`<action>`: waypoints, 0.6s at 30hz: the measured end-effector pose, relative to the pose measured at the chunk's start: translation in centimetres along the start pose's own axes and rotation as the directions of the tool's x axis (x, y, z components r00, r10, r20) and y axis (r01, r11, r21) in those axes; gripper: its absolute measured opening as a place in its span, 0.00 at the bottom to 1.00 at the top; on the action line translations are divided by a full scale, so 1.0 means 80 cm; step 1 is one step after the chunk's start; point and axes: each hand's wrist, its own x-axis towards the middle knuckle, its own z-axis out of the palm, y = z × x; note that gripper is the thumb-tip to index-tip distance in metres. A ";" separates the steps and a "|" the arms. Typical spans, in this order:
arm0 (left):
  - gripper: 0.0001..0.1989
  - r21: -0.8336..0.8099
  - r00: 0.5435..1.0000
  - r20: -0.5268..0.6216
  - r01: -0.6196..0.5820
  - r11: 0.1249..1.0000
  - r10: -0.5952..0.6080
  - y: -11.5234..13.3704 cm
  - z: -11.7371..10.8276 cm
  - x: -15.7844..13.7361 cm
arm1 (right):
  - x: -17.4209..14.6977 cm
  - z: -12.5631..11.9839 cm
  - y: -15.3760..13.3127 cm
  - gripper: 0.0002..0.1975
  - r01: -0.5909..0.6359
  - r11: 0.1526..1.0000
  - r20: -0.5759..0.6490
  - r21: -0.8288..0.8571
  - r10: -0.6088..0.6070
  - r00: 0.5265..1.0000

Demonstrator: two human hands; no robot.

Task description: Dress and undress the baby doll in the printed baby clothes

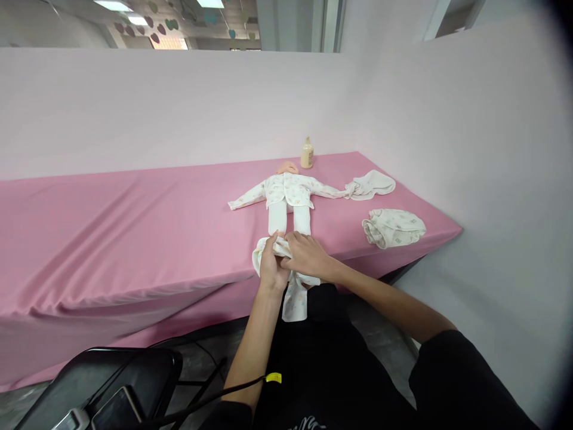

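A baby doll lies on its back across the pink-covered table, dressed in a white printed jacket (290, 190). Its white legs (277, 216) point toward me. At the feet, my left hand (274, 266) is closed on a pair of white printed baby pants (295, 303), the cloth bunched up beside its thumb. My right hand (308, 254) pinches the same bunched cloth from the other side, close to the doll's foot. One end of the pants hangs over the table edge toward my lap. The doll's feet are mostly hidden by my fingers and the fabric.
The pink sheet (134, 239) covers a long table against the wall. A pump bottle (307, 153) stands behind the doll's head. To the right lie a crumpled white cloth (373, 184) and a folded printed cloth (394, 228). A black chair (129, 358) stands at lower left.
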 end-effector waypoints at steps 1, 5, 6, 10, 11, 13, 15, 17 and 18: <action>0.04 -0.001 1.000 0.000 -0.012 1.000 0.012 0.000 0.000 0.000 | 0.000 0.000 -0.001 0.27 0.004 1.000 -0.007 -0.016 -0.004 1.000; 0.04 -0.006 0.996 0.038 -0.079 0.997 0.080 0.000 0.000 -0.002 | 0.001 0.000 -0.003 0.21 0.041 0.998 -0.036 -0.055 -0.043 0.998; 0.04 -0.011 0.994 0.047 -0.096 0.995 0.096 0.000 0.000 -0.003 | 0.002 0.000 -0.003 0.21 0.055 0.996 -0.046 -0.071 -0.058 0.997; 0.04 -0.022 0.987 0.075 -0.139 0.990 0.140 -0.003 -0.002 -0.003 | 0.003 0.004 -0.007 0.19 0.093 0.980 -0.086 -0.174 -0.109 0.990; 0.04 -0.021 0.986 0.078 -0.146 0.989 0.147 -0.004 -0.002 -0.003 | 0.003 0.005 -0.008 0.19 0.096 0.977 -0.089 -0.193 -0.115 0.989; 0.05 -0.027 0.986 0.073 -0.148 0.989 0.149 -0.005 -0.002 -0.001 | 0.003 0.007 -0.010 0.17 0.103 0.972 -0.076 -0.209 -0.122 0.990; 0.05 -0.044 0.989 0.065 -0.131 0.990 0.134 -0.005 -0.002 0.001 | 0.003 0.008 -0.011 0.16 0.127 0.968 -0.053 -0.215 -0.141 0.989; 0.04 -0.056 0.993 0.062 -0.096 0.994 0.099 -0.003 -0.002 0.003 | 0.004 0.008 -0.009 0.16 0.163 0.961 -0.037 -0.224 -0.176 0.984; 0.04 -0.056 0.995 0.060 -0.079 0.995 0.083 -0.002 -0.002 0.004 | 0.004 0.008 -0.008 0.17 0.180 0.958 -0.036 -0.225 -0.193 0.981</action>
